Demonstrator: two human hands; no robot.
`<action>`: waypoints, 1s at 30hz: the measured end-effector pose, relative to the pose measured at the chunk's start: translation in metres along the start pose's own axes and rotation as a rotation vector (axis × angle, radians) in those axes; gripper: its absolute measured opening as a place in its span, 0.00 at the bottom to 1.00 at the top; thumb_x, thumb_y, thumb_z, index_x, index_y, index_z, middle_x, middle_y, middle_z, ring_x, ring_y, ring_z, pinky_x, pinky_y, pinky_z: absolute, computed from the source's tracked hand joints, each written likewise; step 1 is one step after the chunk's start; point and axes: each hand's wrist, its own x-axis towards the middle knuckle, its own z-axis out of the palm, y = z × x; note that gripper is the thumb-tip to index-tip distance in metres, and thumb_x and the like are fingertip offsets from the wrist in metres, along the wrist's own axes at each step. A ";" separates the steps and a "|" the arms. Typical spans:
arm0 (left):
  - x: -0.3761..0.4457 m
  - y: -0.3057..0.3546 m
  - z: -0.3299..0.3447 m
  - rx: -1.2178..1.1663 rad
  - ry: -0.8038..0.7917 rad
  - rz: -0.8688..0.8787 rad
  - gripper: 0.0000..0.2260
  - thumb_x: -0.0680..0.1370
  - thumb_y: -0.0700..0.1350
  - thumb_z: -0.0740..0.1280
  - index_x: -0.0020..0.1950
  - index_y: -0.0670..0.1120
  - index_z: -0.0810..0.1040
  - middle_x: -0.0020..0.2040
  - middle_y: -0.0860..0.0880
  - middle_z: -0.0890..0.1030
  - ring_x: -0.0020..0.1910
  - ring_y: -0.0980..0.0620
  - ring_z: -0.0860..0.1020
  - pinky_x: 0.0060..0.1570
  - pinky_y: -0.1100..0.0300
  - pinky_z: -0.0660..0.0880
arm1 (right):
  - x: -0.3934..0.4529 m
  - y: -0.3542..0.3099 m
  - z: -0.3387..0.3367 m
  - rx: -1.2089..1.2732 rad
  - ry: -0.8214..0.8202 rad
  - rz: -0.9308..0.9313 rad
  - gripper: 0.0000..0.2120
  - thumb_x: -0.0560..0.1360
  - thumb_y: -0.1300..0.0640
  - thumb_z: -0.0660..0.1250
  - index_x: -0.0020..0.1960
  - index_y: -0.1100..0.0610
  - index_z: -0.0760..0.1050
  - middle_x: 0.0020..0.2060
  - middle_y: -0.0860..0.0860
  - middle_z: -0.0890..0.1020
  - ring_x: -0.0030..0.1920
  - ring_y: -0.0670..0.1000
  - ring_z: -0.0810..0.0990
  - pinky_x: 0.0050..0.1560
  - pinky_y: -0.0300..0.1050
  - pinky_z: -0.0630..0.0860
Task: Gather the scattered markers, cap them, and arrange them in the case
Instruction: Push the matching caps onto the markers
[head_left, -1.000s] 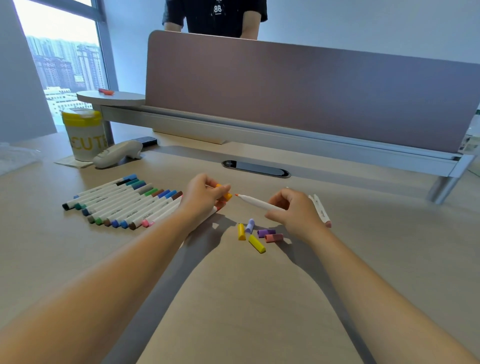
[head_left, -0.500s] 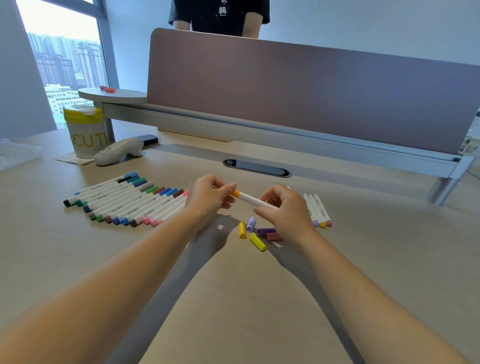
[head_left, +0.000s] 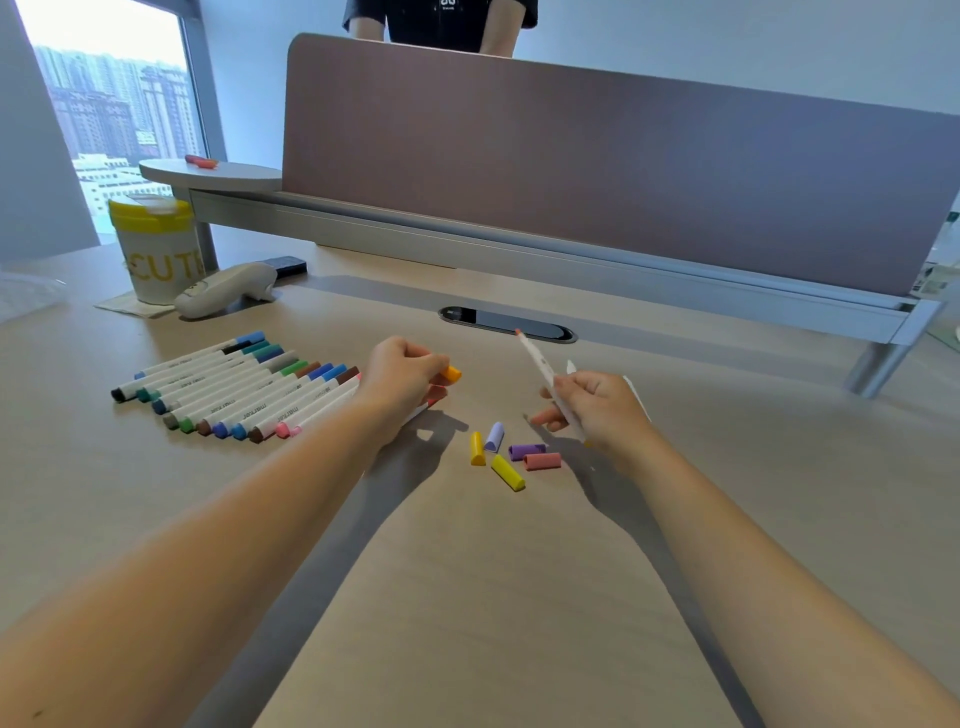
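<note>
Head view, left hand: the left hand (head_left: 402, 376) has its fingers (head_left: 415, 349) curled round an orange cap (head_left: 451, 373), which pokes out on the thumb side, right at the near end of the marker row.
Head view, right hand: the right hand (head_left: 597, 408) pinches a white uncapped marker (head_left: 543, 371), held tilted with its orange tip up and away, off the desk (head_left: 467, 597).
Marker row: a row of capped markers (head_left: 234, 389) lies side by side on the desk left of the left hand, white barrels with caps in blue, green, grey, brown and pink. There's small grey print on the barrels, too tiny to read.
Loose caps: two yellow caps (head_left: 506, 472), a lilac cap (head_left: 494, 436), a purple cap (head_left: 525, 451) and a pink cap (head_left: 542, 461) sit in a little cluster on the desk between the two hands.
More markers: a couple of white marker ends (head_left: 636, 392) peek out behind the right hand.
Writing: the white tub (head_left: 156, 249) with a yellow lid at far left reads "CUTE" in yellow; the first letter is partly cut off.
Other stuff: a white handheld gadget (head_left: 226, 288) lies just beside the tub, and a mauve divider panel (head_left: 623, 171) runs along the back of the desk.
Case: can't spot one anywhere.
</note>
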 end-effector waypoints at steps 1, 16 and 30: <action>0.000 0.000 0.001 0.029 -0.007 0.010 0.08 0.78 0.44 0.62 0.40 0.47 0.67 0.37 0.50 0.74 0.34 0.57 0.74 0.31 0.68 0.70 | 0.001 0.000 -0.002 0.078 -0.021 0.050 0.12 0.81 0.56 0.53 0.51 0.62 0.73 0.37 0.55 0.81 0.34 0.47 0.77 0.38 0.35 0.76; -0.002 0.001 0.004 -0.043 -0.031 -0.021 0.07 0.78 0.44 0.63 0.40 0.46 0.69 0.36 0.50 0.76 0.34 0.56 0.75 0.34 0.67 0.72 | -0.001 0.002 0.000 -0.135 0.050 -0.170 0.05 0.73 0.58 0.68 0.42 0.55 0.72 0.34 0.46 0.76 0.36 0.43 0.74 0.36 0.35 0.69; -0.007 0.003 0.014 -0.100 -0.039 0.031 0.06 0.78 0.41 0.63 0.41 0.44 0.71 0.35 0.48 0.77 0.34 0.56 0.76 0.34 0.68 0.74 | -0.002 -0.006 0.020 -0.312 0.124 -0.319 0.09 0.73 0.58 0.67 0.38 0.53 0.68 0.32 0.46 0.70 0.32 0.42 0.70 0.29 0.28 0.64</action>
